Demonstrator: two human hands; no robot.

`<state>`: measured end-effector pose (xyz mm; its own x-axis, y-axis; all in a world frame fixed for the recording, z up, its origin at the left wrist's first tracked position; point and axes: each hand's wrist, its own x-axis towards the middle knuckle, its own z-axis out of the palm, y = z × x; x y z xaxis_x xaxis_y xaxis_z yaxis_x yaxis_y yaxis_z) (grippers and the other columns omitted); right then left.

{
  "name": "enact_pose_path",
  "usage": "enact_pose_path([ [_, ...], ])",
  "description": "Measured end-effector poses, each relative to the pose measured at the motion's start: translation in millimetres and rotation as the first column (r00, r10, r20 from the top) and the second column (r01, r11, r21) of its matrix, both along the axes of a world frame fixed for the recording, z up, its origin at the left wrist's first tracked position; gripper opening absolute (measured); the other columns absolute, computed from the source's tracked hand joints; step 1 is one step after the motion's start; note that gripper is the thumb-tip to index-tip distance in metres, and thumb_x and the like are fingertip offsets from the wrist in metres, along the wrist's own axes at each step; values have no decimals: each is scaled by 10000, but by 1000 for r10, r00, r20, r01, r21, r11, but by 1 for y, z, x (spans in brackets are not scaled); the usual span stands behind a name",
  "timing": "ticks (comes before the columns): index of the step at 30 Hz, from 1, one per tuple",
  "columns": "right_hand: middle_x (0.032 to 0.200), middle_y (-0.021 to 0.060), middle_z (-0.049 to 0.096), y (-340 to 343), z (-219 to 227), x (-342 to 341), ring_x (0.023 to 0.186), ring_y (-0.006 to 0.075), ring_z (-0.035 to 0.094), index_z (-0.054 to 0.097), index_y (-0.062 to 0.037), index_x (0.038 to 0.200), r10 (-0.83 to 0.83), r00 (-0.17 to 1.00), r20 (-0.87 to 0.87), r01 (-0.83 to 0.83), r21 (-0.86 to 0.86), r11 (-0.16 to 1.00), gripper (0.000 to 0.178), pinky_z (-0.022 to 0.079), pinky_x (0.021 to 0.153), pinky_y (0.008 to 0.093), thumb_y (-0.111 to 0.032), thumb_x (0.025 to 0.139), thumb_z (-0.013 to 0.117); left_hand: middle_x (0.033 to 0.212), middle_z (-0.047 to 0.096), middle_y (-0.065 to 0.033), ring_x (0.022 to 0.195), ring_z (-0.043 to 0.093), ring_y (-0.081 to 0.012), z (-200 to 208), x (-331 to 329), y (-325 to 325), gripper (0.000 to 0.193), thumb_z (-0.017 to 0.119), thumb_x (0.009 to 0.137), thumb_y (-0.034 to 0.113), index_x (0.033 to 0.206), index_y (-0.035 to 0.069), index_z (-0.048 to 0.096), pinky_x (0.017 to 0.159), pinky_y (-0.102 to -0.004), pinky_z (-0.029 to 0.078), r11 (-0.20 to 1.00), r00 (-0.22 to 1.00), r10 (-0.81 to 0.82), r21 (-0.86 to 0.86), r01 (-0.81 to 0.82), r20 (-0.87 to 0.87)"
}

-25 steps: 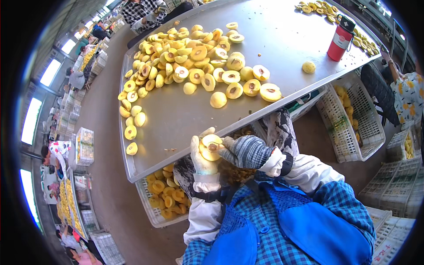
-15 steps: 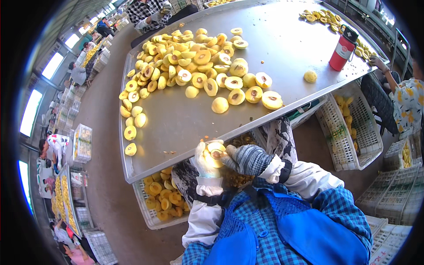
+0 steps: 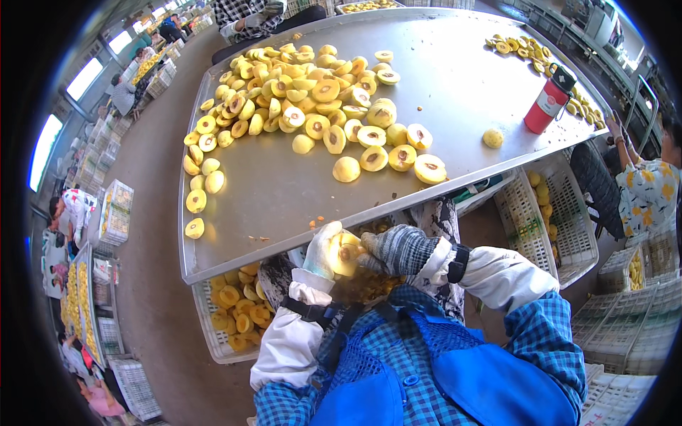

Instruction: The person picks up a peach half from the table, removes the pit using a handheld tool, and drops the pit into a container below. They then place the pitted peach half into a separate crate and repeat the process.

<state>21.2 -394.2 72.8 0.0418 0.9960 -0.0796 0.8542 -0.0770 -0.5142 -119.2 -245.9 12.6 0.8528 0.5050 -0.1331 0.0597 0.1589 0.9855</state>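
Just off the table's near edge, my left hand [image 3: 322,250], in a pale glove, is closed around a yellow peach half [image 3: 346,255]. Its cut side is turned toward my right hand [image 3: 403,248], which wears a grey striped knit glove. The right fingers are curled with their tips at the fruit. Whatever they grip is hidden. Beyond my hands, a heap of halved peaches [image 3: 298,92] covers the left part of the metal table [image 3: 270,206], many cut side up with brown pits or hollows showing. Small orange scraps lie by the near edge.
A white crate of peach halves [image 3: 238,312] stands beneath the table at left, and another white crate [image 3: 568,234] at right. On the table are a red bottle [image 3: 547,103] and a single peach [image 3: 492,138]. A co-worker's arm [image 3: 621,145] reaches the right edge.
My view has shifted slightly, so the table appears further left. Both hands stay together at the peach half, which is tilted a little differently. The co-worker's arm at right has moved.
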Motion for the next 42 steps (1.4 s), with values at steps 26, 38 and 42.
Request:
enact_pose_path([
  [26, 852, 282, 610, -7, -31, -19, 737, 438, 597, 522, -8, 1120, 32, 919, -393, 90, 286, 954, 324, 458, 642, 500, -283, 966, 447, 637, 584, -85, 599, 587, -256, 41, 18, 9, 205, 681, 646, 55, 707, 60, 485, 560, -319, 448, 531, 969, -248, 836, 138, -2],
  [38, 797, 34, 591, 6, -51, -46, 736, 105, 515, 610, -19, 1046, -194, 112, -975, 272, -158, 949, 459, 438, 684, 252, -443, 985, 447, 816, 656, -134, 683, 610, -171, 4, 20, -28, 266, 570, 924, 188, 1037, -48, 617, 628, -261, 493, 806, 823, 553, -336, -488, 131],
  [42, 882, 126, 624, 13, -74, -28, 785, 227, 584, 578, -2, 1099, -49, 354, -934, 220, 32, 975, 352, 471, 692, 323, -310, 981, 457, 786, 661, -102, 638, 598, -145, 31, 24, -35, 241, 583, 924, 170, 1003, -51, 635, 576, -224, 470, 867, 843, 492, -211, -452, 218],
])
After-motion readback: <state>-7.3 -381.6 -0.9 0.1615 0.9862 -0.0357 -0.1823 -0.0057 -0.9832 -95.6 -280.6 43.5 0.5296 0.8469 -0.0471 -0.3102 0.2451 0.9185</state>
